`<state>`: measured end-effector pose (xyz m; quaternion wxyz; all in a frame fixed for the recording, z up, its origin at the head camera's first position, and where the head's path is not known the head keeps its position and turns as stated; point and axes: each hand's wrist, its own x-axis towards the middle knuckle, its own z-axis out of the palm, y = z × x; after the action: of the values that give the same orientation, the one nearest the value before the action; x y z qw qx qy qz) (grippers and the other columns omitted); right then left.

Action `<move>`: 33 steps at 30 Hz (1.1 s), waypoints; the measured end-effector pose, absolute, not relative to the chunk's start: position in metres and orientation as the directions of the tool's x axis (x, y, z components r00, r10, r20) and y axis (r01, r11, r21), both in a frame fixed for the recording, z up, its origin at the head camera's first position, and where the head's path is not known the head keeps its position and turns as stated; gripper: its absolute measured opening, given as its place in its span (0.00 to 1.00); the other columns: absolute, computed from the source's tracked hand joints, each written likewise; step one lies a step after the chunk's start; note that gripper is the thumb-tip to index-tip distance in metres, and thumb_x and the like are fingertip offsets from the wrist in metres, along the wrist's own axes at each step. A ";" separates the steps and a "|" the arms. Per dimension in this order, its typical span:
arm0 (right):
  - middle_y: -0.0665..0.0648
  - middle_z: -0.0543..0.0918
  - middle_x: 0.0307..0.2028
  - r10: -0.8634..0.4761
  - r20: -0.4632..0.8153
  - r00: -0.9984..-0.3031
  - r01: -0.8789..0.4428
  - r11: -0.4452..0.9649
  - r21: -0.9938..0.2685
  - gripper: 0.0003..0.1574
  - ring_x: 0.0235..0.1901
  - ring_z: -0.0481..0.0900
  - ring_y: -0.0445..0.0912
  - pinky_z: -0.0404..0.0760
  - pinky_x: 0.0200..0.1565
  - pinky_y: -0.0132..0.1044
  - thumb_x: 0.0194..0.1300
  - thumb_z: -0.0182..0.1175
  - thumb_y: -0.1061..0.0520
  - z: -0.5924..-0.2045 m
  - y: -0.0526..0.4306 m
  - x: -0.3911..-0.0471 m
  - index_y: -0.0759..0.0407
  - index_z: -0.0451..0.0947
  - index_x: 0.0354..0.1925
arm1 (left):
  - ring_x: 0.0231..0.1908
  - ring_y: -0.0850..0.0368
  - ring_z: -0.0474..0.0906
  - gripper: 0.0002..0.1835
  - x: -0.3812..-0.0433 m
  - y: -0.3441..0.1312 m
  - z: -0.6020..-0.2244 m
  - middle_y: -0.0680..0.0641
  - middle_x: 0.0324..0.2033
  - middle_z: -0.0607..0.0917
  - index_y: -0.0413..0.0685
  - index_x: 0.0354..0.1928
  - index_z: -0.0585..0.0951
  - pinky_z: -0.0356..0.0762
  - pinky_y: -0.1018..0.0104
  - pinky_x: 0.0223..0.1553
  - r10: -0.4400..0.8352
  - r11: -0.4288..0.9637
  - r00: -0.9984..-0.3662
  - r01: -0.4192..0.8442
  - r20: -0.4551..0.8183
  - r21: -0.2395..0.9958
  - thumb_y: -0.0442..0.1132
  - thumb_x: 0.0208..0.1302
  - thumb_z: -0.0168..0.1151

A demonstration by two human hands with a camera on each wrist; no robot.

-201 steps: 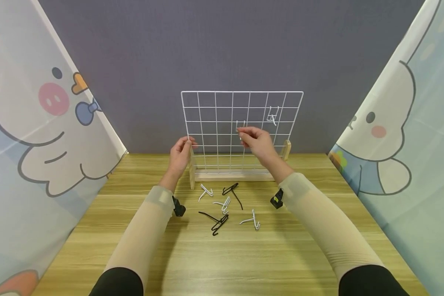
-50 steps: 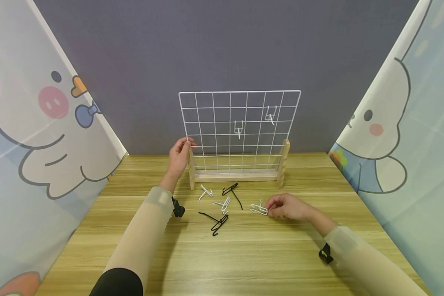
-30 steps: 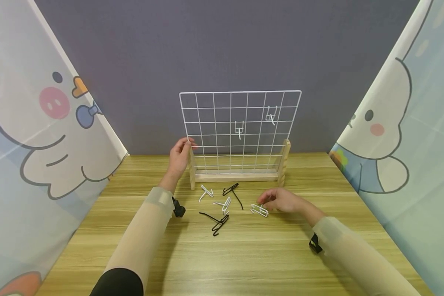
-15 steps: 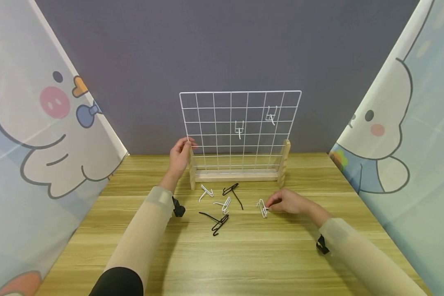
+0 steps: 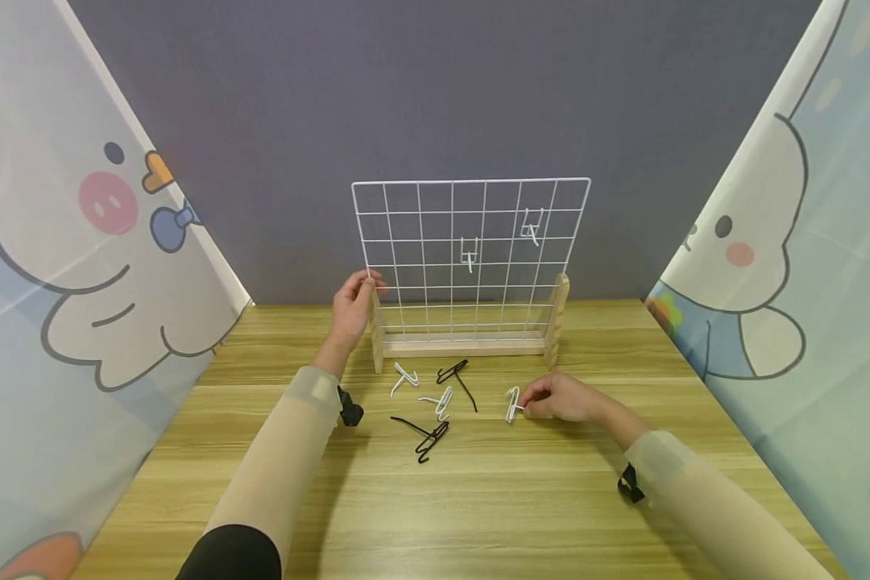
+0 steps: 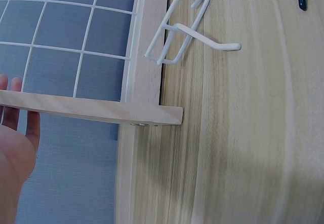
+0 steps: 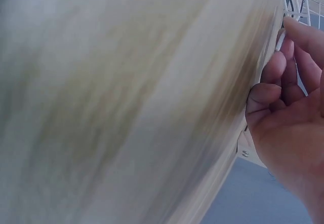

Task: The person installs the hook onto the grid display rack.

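Note:
My right hand (image 5: 561,397) pinches the prong of a white wire hook (image 5: 511,405) between thumb and fingers, low over the table. In the right wrist view only a bit of that prong (image 7: 280,40) and the hook's frame show past the fingertips. My left hand (image 5: 351,306) grips the left wooden post (image 6: 91,107) of a stand, near the lower left edge of a white wire grid panel (image 5: 471,180). On the grid hang two white hooks, one near the middle (image 5: 468,257) and one higher at the right (image 5: 531,231).
Loose on the wooden table (image 5: 435,515) lie two more white hooks, one by the stand (image 5: 405,376) and one nearer (image 5: 442,400). Two black hooks, a far one (image 5: 453,370) and a near one (image 5: 432,437), lie among them. A grey wall (image 5: 435,97) stands behind.
My right hand has left the hook at the grid's middle, come down to the table, and taken another white hook by its prong, turning it more upright. The left hand keeps its grip.

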<state>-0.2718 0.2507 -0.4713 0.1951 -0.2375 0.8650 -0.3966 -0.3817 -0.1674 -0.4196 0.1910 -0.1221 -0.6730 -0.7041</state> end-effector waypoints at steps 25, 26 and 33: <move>0.59 0.86 0.40 -0.549 -0.146 -0.823 -0.141 0.446 -0.884 0.14 0.32 0.76 0.40 0.76 0.33 0.30 0.74 0.70 0.61 -0.474 0.246 -0.269 0.68 0.82 0.52 | 0.53 0.39 0.88 0.14 -0.381 -0.168 -0.420 0.31 0.49 0.89 0.33 0.57 0.83 0.83 0.67 0.53 -0.113 -0.017 -0.900 0.425 0.421 0.905 0.38 0.87 0.53; 0.60 0.86 0.40 -0.553 -0.139 -0.821 -0.141 0.433 -0.890 0.14 0.31 0.75 0.40 0.76 0.32 0.30 0.75 0.69 0.61 -0.474 0.246 -0.269 0.69 0.82 0.52 | 0.53 0.39 0.87 0.15 -0.380 -0.168 -0.420 0.31 0.49 0.89 0.32 0.58 0.82 0.83 0.67 0.52 -0.111 -0.015 -0.901 0.423 0.419 0.906 0.38 0.87 0.53; 0.55 0.84 0.37 -0.516 -0.118 -0.848 -0.110 0.389 -0.915 0.18 0.27 0.73 0.38 0.74 0.29 0.29 0.78 0.66 0.60 -0.476 0.246 -0.270 0.69 0.84 0.60 | 0.54 0.37 0.87 0.17 -0.379 -0.167 -0.418 0.24 0.53 0.86 0.28 0.59 0.81 0.82 0.56 0.63 -0.109 -0.012 -0.902 0.422 0.419 0.906 0.37 0.87 0.52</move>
<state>-0.2696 0.2458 -0.4758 0.1962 -0.1931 0.8100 -0.5177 -0.3792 -0.1670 -0.4182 0.1894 -0.1156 -0.6770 -0.7018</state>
